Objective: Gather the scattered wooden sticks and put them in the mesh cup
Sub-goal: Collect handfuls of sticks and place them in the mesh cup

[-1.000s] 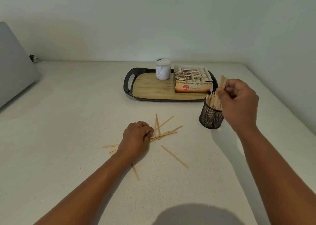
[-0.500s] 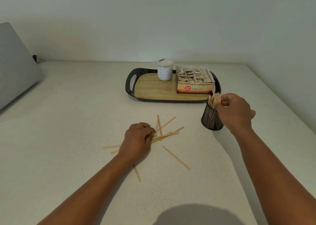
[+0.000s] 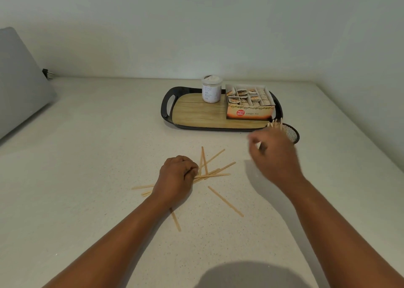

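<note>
Several thin wooden sticks point(image 3: 215, 171) lie crossed on the pale counter in the middle. One stick point(image 3: 225, 201) lies apart to the right, another point(image 3: 176, 221) beside my left forearm. My left hand point(image 3: 176, 178) is curled over the left end of the pile, its fingertips on the stick ends. The black mesh cup point(image 3: 291, 133) stands in front of the tray's right corner, with stick tips point(image 3: 276, 123) poking out. My right hand point(image 3: 273, 156) hovers blurred in front of the cup, hiding most of it, fingers loosely bent and holding nothing.
A black tray point(image 3: 167, 106) with a wood-look base stands at the back, carrying a white jar point(image 3: 211, 90) and an open tea box point(image 3: 249, 106). A grey slanted object point(image 3: 19, 86) sits at the far left. A wall runs along the right side.
My right hand lowered its sticks into the cup, let go and has moved left and toward me, away from the cup. My left hand has stayed on the pile.
</note>
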Tool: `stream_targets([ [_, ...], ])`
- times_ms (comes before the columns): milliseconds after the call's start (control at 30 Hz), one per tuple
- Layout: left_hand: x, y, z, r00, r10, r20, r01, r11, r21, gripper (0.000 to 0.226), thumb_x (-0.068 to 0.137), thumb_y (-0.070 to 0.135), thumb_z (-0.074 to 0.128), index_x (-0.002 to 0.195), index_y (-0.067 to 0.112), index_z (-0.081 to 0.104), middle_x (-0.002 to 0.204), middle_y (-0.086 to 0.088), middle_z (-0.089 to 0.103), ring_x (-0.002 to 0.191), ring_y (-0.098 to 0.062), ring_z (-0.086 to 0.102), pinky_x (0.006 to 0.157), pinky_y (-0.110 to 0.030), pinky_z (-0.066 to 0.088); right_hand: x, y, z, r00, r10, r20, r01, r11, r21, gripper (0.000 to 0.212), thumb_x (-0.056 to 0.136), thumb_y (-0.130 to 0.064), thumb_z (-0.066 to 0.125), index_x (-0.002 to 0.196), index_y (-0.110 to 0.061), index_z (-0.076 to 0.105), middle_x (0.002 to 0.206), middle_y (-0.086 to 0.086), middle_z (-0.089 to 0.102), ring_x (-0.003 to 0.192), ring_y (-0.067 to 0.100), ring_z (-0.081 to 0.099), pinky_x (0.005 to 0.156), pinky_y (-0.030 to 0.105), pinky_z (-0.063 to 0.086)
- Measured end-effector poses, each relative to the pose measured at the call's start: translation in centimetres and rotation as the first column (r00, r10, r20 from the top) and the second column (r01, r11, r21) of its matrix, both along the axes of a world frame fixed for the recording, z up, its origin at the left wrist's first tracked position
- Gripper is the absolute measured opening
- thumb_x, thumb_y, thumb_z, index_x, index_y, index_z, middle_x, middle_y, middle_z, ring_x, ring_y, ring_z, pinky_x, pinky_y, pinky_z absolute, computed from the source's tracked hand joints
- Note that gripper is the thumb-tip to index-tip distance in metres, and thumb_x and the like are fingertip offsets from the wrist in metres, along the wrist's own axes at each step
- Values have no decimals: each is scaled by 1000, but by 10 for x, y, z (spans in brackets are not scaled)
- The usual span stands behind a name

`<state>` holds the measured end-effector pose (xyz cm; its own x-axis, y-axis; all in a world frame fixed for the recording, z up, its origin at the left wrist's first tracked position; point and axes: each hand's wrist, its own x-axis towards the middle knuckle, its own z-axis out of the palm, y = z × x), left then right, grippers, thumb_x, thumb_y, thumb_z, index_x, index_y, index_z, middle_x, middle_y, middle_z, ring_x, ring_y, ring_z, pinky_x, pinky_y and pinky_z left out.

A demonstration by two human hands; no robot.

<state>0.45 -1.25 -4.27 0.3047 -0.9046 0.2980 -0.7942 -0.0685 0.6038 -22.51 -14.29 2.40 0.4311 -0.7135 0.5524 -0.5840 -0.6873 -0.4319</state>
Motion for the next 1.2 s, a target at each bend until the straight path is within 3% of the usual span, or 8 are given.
stream_targets([
  [100, -2, -1, 7, 999, 2, -54, -1, 1000, 16, 19, 94, 6, 65, 85, 13, 80, 91, 1, 75, 92, -15, 67, 83, -32, 52, 17, 16, -20, 935, 265, -236, -193, 937, 290, 23, 99, -33, 64, 119, -27, 72, 109, -10, 64, 85, 1, 54, 72, 24, 42],
  [267, 1, 1, 18, 994, -30, -104, 41, 994, 104, 19, 99, 9, 59, 94, 11, 77, 96, -1, 74, 90, -11, 63, 84, -27, 50, 38, 30, -42, 851, 384, -358, -248, 895, 369, 36, 101, -31, 59, 136, -25, 64, 137, -6, 57, 120, 19, 49, 93, 38, 47],
  [500, 21, 8, 32, 1000, 3, -1, -3, 909, 417, 37, 90, 37, 75, 124, 25, 68, 119, 8, 60, 106, -10, 55, 88, -25, 44, 48, 35, -49, 830, 325, -452, -226, 939, 261, 21, 104, -25, 55, 112, -25, 75, 109, -6, 67, 101, 18, 50, 82, 39, 49],
  [767, 23, 14, 36, 997, 4, 76, -41, 873, 486, 9, 89, 27, 76, 91, 26, 67, 95, 7, 65, 87, -12, 62, 70, -23, 45, 40, 28, -36, 751, 295, -591, -153, 948, 278, 18, 95, -11, 55, 91, -26, 64, 93, -6, 61, 85, 17, 55, 72, 36, 48],
  [867, 18, 15, 33, 995, 11, 97, -55, 882, 468, 7, 93, 21, 71, 91, 26, 65, 97, 5, 68, 87, -13, 63, 72, -24, 47, 36, 27, -30, 719, 304, -625, -112, 939, 326, 13, 96, -19, 54, 90, -26, 63, 90, -6, 62, 81, 17, 57, 64, 33, 45],
  [967, 18, 15, 33, 994, 9, 113, -59, 890, 452, 4, 95, 21, 67, 98, 23, 69, 102, 4, 70, 89, -13, 64, 74, -24, 47, 34, 30, -24, 716, 353, -602, -108, 909, 403, 22, 94, -46, 60, 91, -24, 63, 87, -7, 60, 79, 17, 58, 64, 36, 47],
  [1067, 24, 18, 41, 998, -4, 62, -26, 881, 472, 17, 90, 33, 75, 103, 23, 72, 99, 8, 68, 92, -12, 65, 73, -23, 46, 34, 38, -21, 709, 373, -598, -73, 883, 464, 36, 82, -59, 72, 91, -26, 61, 87, -8, 59, 76, 13, 56, 63, 34, 44],
  [1200, 35, 27, 58, 996, -86, 20, 54, 772, 634, 58, 67, 49, 90, 117, 33, 65, 108, 17, 61, 96, -5, 59, 75, -21, 44, 37, 46, -21, 716, 388, -581, -50, 858, 512, 19, 90, -38, 75, 94, -22, 64, 90, -6, 63, 78, 13, 57, 63, 29, 42],
])
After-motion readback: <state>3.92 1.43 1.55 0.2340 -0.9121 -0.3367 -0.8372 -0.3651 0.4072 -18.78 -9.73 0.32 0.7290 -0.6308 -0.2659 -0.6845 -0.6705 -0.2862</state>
